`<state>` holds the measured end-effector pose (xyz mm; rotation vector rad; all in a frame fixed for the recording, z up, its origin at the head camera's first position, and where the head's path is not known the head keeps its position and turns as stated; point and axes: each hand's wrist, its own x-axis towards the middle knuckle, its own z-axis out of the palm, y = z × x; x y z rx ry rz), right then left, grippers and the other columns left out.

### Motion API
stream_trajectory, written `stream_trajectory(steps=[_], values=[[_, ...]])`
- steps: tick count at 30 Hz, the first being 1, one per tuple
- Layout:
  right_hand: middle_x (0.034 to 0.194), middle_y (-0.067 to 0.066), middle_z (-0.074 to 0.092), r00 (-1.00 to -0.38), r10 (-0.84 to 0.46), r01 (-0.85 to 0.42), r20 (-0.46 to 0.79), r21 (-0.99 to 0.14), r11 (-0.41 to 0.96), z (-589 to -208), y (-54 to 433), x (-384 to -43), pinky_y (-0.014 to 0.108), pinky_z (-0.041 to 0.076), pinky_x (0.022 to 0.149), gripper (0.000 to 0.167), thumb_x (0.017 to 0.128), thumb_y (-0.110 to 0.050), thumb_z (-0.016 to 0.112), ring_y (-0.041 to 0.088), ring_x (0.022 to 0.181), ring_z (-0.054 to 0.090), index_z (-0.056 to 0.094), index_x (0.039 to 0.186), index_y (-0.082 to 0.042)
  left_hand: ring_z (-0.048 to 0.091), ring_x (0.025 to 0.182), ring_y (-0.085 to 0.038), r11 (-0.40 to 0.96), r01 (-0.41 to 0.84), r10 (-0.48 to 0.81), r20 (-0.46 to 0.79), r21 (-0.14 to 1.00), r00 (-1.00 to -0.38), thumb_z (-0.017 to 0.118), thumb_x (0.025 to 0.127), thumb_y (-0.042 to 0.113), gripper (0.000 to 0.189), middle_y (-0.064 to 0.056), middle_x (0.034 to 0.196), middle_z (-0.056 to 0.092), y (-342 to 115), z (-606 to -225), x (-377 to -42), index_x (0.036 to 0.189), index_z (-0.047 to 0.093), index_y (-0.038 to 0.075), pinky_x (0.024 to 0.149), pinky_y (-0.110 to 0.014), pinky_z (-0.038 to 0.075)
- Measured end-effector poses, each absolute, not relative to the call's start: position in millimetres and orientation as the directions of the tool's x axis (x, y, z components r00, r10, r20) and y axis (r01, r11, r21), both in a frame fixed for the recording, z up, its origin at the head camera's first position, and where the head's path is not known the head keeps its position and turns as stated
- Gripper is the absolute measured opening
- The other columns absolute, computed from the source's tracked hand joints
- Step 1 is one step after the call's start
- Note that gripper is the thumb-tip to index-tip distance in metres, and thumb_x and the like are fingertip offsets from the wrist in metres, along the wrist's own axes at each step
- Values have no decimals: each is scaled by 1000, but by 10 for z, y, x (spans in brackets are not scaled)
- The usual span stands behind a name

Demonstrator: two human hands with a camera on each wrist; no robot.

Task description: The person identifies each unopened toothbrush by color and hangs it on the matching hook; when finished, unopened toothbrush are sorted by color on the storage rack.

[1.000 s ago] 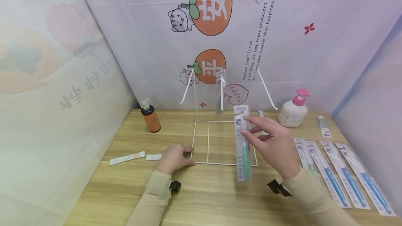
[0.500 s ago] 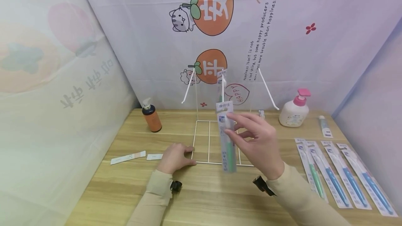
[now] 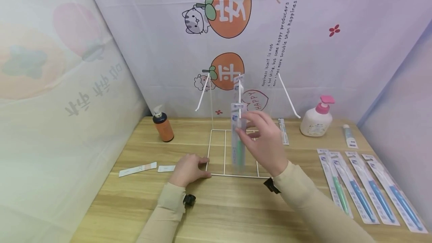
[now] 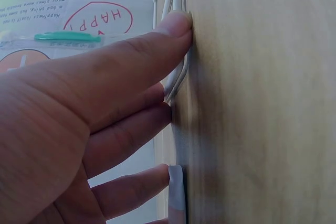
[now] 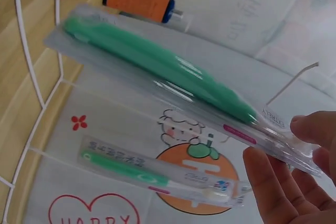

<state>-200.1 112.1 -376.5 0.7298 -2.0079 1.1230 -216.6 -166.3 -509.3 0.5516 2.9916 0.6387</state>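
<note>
One rack (image 3: 240, 96) stands on a wood-grained table (image 3: 229, 209) before printed cloth (image 3: 303, 55).

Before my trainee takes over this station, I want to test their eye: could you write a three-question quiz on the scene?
1. What does the right hand pinch?
A) a toothpaste tube
B) a packaged green-handled toothbrush
C) a pump bottle
2. True or false: the left hand rests on the orange bottle.
3. How many packaged toothbrushes lie in the row on the right side of the table?

Key:
1. B
2. False; it touches the base of the wire rack.
3. Four
</note>
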Motion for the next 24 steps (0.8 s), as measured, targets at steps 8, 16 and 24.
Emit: stream_trajectory(steps=[8,16,24], values=[[121,13,67,-639,-101,-686,763,-505,524,-3768,1062,-2331,32,65,70,42,89,3,86,25,97,74,67,125,-2,73,115,-32,851,341,354,45,399,-934,97,79,44,57,-6,124,79,-1675,-5103,-2178,127,83,17,94,-49,59],[121,17,66,-620,-69,-684,782,-495,536,-3775,1054,-2622,35,66,72,39,89,7,83,29,97,73,65,123,1,73,115,-32,843,360,372,50,400,-927,97,79,43,56,-8,124,79,-1669,-5085,-2181,127,83,17,94,-49,59],[125,17,64,-654,-64,-640,754,-506,579,-3744,1038,-2794,32,65,75,39,91,4,83,27,100,72,64,124,-1,74,116,-32,845,350,362,49,404,-931,97,80,43,57,-7,125,79,-1666,-5082,-2176,128,82,16,95,-49,59]])
